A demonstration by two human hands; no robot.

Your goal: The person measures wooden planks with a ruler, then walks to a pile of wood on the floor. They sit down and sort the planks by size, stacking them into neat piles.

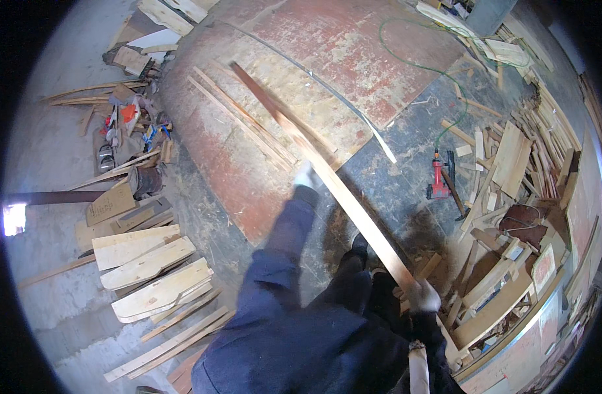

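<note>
A long, narrow wooden plank (353,207) runs slantwise across the view, raised above the floor; its far end is darker reddish brown. My left hand (305,176), in a pale glove, grips the plank's left edge around its middle, with its fingers partly hidden and blurred. Farther down, my right hand (424,297), also gloved and smeared by motion, is closed around the plank toward its near end. Several thin wood strips (242,121) lie on the worn reddish board (314,39) beyond my left hand.
On the right, a red nail gun (438,180) with a green hose (467,98) lies beside a hammer (453,194). Scrap wood (504,151) piles up there. Cut boards with shaped ends (160,279) lie at left, below cluttered tools (130,125). A long thin strip (314,75) crosses the reddish board.
</note>
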